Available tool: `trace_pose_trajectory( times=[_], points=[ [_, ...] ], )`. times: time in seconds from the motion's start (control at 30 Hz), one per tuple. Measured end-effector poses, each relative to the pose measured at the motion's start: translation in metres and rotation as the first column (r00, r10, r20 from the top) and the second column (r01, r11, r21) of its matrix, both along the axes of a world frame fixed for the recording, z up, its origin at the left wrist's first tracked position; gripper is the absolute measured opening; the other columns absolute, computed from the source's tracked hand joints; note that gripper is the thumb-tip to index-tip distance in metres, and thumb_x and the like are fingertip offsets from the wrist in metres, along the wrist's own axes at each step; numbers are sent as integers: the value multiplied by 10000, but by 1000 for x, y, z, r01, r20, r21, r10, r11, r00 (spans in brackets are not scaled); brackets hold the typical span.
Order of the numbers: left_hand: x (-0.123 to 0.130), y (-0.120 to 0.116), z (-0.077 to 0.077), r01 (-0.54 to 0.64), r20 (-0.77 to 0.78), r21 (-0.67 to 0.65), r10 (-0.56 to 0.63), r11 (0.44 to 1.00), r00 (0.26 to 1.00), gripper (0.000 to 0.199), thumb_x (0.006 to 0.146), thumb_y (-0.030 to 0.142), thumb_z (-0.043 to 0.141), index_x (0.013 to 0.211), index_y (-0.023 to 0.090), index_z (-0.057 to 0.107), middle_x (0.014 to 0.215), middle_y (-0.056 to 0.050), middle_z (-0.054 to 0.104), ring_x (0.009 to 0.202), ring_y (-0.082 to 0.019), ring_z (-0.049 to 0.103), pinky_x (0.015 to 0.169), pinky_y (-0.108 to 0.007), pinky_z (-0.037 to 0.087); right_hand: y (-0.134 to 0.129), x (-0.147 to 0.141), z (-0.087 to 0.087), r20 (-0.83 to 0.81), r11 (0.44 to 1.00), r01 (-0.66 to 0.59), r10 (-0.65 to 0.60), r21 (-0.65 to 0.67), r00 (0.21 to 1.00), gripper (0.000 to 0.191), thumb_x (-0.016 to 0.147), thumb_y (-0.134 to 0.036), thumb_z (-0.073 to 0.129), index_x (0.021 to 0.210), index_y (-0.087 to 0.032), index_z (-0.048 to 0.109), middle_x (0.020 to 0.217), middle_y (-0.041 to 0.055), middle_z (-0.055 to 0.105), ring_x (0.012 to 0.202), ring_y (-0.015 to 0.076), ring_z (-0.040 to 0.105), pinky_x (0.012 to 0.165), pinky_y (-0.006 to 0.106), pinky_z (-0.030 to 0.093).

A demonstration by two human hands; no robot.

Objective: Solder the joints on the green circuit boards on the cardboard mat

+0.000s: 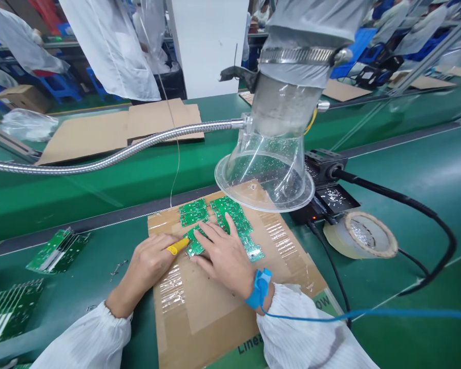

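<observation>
Left hand [149,266]: grip narrow, closed on a yellow plastic-handled tool [176,246], its tip at a small green circuit board [194,243]. Right hand [225,259]: grip wide, spread flat on that board. Board lies mid-way on a brown, clear-taped corrugated cardboard sheet [203,302].

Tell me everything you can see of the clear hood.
The clear plastic extraction hood flares down to a wide rim, its walls flecked with specks. A steel hose clamp ties its top to a grey fabric duct, a flexible metal gooseneck joins its side, and it hangs tilted above the cardboard sheet.
</observation>
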State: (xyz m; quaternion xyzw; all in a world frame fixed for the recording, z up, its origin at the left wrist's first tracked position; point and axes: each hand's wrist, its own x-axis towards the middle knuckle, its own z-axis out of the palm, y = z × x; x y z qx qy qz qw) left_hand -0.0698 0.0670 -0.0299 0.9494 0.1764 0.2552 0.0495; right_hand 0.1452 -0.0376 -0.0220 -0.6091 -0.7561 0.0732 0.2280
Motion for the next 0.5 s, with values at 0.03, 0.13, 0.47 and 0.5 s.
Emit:
trace_pose_trajectory(
  times=[0.03, 0.13, 0.47, 0.5],
  points=[
    [0, 0, 1, 9, 1, 15, -9, 1000, 1000, 190, 999, 158, 555, 1037, 225, 729, 982, -41, 782, 873, -138, 720, 752, -268, 541, 0, 0, 0, 0, 1000, -1, 1, -5, 1000, 476, 991, -475, 631, 1382, -208, 588, 1508, 120, 586, 1407, 285, 518, 1290, 640, 128],
    [1, 1, 3, 48, 0, 81, -48, 996, 999, 199, 999, 121, 533, 1040, 208, 707, 1014, -59, 784, 883, -142, 723, 735, -268, 539, -1, 0, 1, -5, 1000, -2, 2, -15, 1000, 512, 980, -479, 647, 1408, -208, 569, 1520, 118, 576, 1418, 285, 509, 1294, 637, 128],
    [10, 6, 20, 153, -216, 157, -117, 976, 969, 270, 1041, 156, 425, 973, 185, 685, 893, -49, 726, 753, -145, 665, 654, -270, 494, -1, 0, 2, -15, 999, -13, 12, -43, 1000, 488, 994, -438, 626, 1414, -195, 572, 1527, 122, 568, 1420, 282, 507, 1298, 632, 85],
    [12, 4, 22, 149, -260, 134, -110, 980, 959, 270, 1035, 159, 442, 915, 188, 682, 843, -37, 703, 727, -149, 649, 644, -275, 481, -2, -1, 2, -8, 999, -15, 14, -43, 1000, 481, 997, -431, 622, 1412, -193, 576, 1530, 122, 565, 1418, 284, 509, 1295, 633, 86]
  ],
)
